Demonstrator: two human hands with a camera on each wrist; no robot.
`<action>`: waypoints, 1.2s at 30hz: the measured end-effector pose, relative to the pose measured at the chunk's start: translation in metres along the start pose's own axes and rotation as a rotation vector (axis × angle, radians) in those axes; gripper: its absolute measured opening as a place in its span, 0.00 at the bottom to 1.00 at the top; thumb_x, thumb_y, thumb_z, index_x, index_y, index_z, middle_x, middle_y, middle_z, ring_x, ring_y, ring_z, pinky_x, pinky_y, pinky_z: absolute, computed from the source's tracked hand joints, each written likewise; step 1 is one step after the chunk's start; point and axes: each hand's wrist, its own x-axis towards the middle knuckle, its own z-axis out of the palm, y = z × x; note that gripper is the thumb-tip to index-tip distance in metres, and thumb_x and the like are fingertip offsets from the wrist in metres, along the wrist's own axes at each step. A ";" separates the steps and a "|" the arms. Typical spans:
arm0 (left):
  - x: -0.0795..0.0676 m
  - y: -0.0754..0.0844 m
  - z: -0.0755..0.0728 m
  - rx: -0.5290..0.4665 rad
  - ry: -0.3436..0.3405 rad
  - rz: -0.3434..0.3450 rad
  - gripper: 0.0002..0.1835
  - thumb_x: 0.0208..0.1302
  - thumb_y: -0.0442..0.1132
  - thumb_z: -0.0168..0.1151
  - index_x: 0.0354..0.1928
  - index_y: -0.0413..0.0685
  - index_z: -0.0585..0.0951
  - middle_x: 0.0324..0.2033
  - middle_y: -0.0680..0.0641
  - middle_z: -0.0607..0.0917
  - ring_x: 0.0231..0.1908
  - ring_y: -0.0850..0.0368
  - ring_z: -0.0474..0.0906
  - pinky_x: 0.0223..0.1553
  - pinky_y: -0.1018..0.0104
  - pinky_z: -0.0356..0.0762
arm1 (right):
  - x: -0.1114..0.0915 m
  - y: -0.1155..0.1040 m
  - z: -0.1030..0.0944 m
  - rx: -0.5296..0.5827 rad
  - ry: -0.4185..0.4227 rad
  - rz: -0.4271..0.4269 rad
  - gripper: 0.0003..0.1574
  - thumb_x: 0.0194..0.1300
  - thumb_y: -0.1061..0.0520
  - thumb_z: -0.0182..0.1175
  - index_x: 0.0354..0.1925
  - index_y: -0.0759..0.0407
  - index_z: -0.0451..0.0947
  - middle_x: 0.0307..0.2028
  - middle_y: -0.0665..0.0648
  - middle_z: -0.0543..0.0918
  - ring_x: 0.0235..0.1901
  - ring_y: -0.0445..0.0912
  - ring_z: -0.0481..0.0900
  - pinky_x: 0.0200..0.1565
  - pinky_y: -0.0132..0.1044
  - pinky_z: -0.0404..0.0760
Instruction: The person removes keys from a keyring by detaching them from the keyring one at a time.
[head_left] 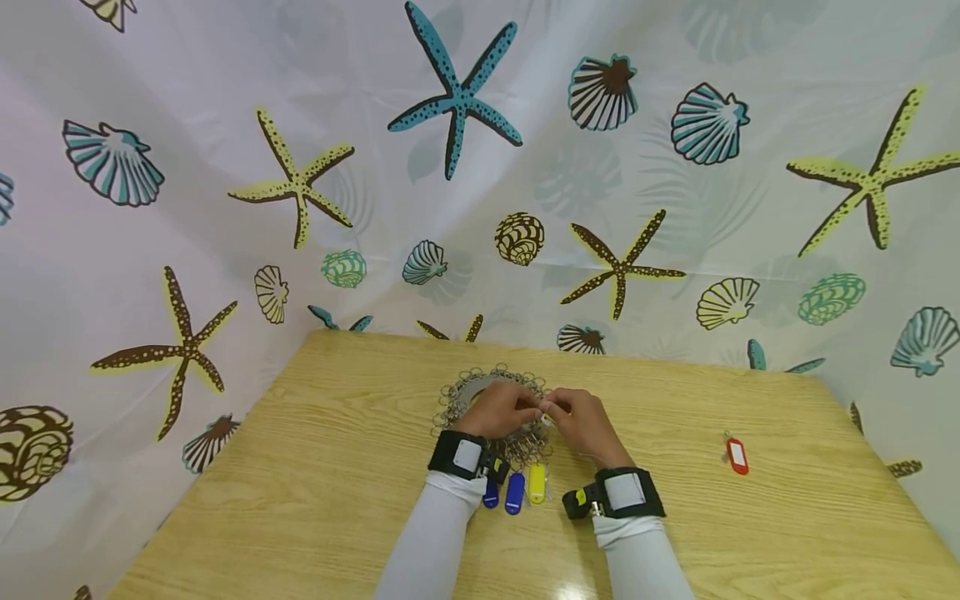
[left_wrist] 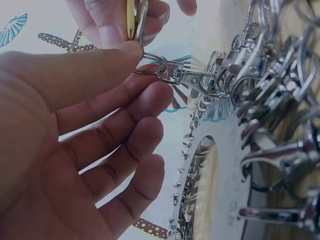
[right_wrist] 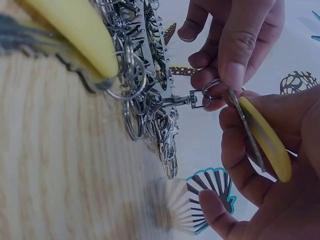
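My left hand [head_left: 501, 408] pinches a split ring [right_wrist: 212, 84] between thumb and index finger, its other fingers loosely bent. That ring hangs from a metal swivel clasp [left_wrist: 192, 79], which is hooked on a flat round metal plate [left_wrist: 222, 205] crowded with similar clasps. Close against it, my right hand [head_left: 588, 425] holds a yellow key tag [right_wrist: 270, 142] and a key [right_wrist: 250, 131] between thumb and fingers. Their top ends meet the split ring at the left fingertips; whether they are threaded on it, I cannot tell.
Two blue key tags [head_left: 514, 493] and another yellow key tag [head_left: 537, 483] with keys lie at the plate's near edge. A red key tag [head_left: 737, 456] lies apart on the wooden table [head_left: 300, 467], to the right. A patterned cloth [head_left: 465, 275] hangs behind.
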 end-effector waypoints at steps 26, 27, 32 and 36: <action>0.001 0.003 -0.001 0.002 -0.007 0.015 0.11 0.68 0.42 0.60 0.48 0.48 0.85 0.37 0.52 0.87 0.33 0.65 0.80 0.34 0.72 0.76 | 0.001 0.001 -0.003 0.012 -0.002 0.012 0.08 0.69 0.58 0.58 0.35 0.56 0.84 0.36 0.54 0.85 0.41 0.50 0.80 0.46 0.51 0.76; 0.001 0.003 -0.001 -0.003 -0.009 0.012 0.11 0.68 0.42 0.61 0.48 0.49 0.86 0.37 0.52 0.87 0.33 0.66 0.80 0.34 0.72 0.76 | 0.001 0.002 -0.003 0.011 0.000 0.014 0.09 0.70 0.58 0.58 0.35 0.56 0.84 0.36 0.54 0.85 0.41 0.50 0.81 0.46 0.51 0.76; 0.001 0.003 -0.001 -0.021 -0.013 -0.005 0.12 0.68 0.43 0.61 0.48 0.48 0.86 0.37 0.52 0.87 0.30 0.68 0.78 0.32 0.72 0.75 | 0.001 0.003 -0.003 0.010 0.016 0.022 0.09 0.70 0.57 0.58 0.35 0.55 0.84 0.36 0.53 0.85 0.41 0.49 0.81 0.44 0.50 0.77; 0.001 0.001 0.000 -0.013 -0.017 -0.016 0.11 0.70 0.44 0.59 0.45 0.47 0.87 0.31 0.52 0.85 0.24 0.66 0.74 0.28 0.72 0.71 | 0.002 0.002 -0.002 0.016 0.025 0.010 0.08 0.69 0.57 0.59 0.35 0.56 0.84 0.36 0.53 0.85 0.40 0.50 0.81 0.44 0.49 0.77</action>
